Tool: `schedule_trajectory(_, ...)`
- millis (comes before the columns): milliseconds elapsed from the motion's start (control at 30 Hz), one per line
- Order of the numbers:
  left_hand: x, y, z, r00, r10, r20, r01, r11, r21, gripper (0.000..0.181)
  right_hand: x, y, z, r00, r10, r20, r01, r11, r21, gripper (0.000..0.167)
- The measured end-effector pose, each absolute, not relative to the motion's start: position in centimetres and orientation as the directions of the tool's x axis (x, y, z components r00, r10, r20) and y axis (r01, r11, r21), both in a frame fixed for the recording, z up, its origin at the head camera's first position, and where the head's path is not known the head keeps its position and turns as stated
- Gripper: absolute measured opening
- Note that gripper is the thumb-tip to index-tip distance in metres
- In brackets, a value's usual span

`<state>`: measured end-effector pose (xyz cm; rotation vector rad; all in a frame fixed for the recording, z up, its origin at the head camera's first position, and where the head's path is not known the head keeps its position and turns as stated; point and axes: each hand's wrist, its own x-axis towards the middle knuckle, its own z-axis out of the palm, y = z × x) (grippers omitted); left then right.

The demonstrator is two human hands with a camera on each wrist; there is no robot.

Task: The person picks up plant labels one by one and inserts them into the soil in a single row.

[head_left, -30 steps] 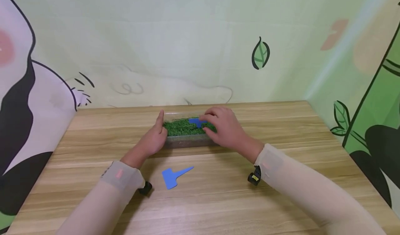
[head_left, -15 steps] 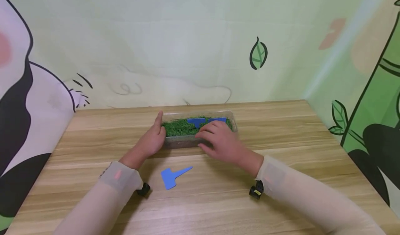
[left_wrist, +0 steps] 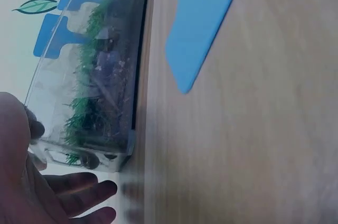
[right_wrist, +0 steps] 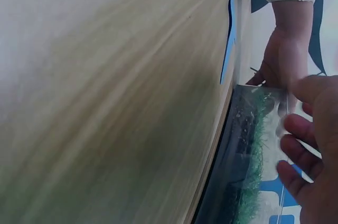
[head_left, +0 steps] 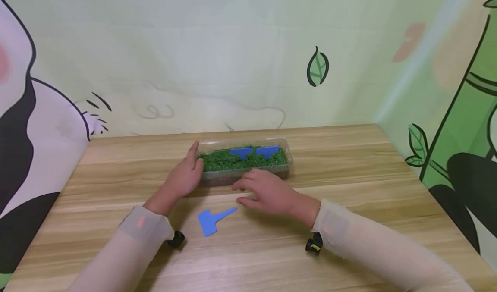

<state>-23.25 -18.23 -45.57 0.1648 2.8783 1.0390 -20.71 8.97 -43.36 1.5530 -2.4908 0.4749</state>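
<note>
A clear plastic box (head_left: pixel 244 177) filled with dark soil and green grass (head_left: pixel 219 159) sits toward the back of the table. Two blue T-shaped plant labels (head_left: pixel 240 152) stand in the grass, the second label (head_left: pixel 268 151) nearer the right end. My left hand (head_left: pixel 184 175) holds the box at its left end, thumb at the rim. A third plant label (head_left: pixel 208 223) lies flat in front of the box, its pointed stem toward the right. My right hand (head_left: pixel 268 193) hovers in front of the box, fingers loosely bent and holding nothing, near that stem's tip.
The wooden table (head_left: pixel 330 162) reaches back to a printed cloth backdrop (head_left: pixel 217 67). A black wrist camera (head_left: pixel 176 239) hangs under the left sleeve, and another camera (head_left: pixel 313 245) under the right sleeve.
My right hand has let go of the right plant label and drawn back toward me, out of the box, to near the loose label. My left hand stays at the box.
</note>
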Motion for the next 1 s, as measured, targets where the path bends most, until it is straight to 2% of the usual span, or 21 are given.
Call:
schedule_trajectory(200, -23.0, -18.4, -45.4, -0.988, 0.155, 0.023, 0.136, 0.774, 0.618, 0.069, -20.3, 8.6, -43.8, -0.48, -0.858, 0.18, -0.872, 0.445, -0.203, 0.028)
schedule_trajectory(400, -22.3, -18.4, -45.5, -0.98, 0.196, 0.039, 0.184, 0.812, 0.554, 0.075, -19.8, 7.9, -43.8, -0.476, -0.873, 0.111, -0.87, 0.447, -0.209, 0.03)
schedule_trajectory(500, -22.1, -18.3, -45.6, -0.973, 0.229, 0.034, 0.213, 0.826, 0.522, 0.076, -19.8, 7.6, -43.9, -0.477, -0.875, 0.089, -0.868, 0.452, -0.208, 0.029)
schedule_trajectory(1000, -21.0, -19.7, -46.0, -0.972, 0.231, 0.034, 0.212, 0.812, 0.544, 0.077, -19.6, 6.5, -44.1, -0.475, -0.88, 0.007, -0.866, 0.466, -0.181, 0.034)
